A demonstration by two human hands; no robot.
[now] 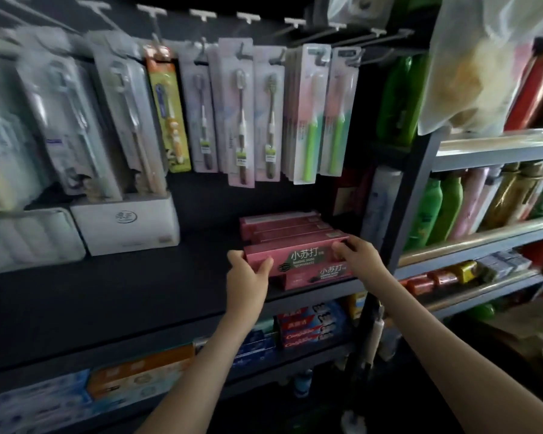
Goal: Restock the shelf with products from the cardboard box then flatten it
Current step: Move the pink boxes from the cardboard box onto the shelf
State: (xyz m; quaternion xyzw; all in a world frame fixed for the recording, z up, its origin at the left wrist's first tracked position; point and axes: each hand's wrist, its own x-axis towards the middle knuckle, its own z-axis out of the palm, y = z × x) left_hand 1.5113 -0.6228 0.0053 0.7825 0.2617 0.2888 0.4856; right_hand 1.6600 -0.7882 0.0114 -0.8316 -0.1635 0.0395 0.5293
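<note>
This is a small shop, seen at its toiletries section. Carded toothbrushes (240,120) hang in rows from peg hooks (386,34) tipped with white label holders (203,14). Pink toothpaste boxes (282,227) sit stacked on a dark shelf (138,292). More toothpaste cartons (308,328) fill the shelf below, and bottles (433,211) line the neighbouring metal rack (496,151).

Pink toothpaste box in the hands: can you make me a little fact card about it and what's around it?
Thing: pink box, lying flat on a second pink box
Place: right end of the dark shelf
Left hand: grips its left end
Right hand: grips its top right edge
Behind it: row of pink boxes
Above: toothbrushes hanging on hooks
Below: red and blue toothpaste boxes
</note>
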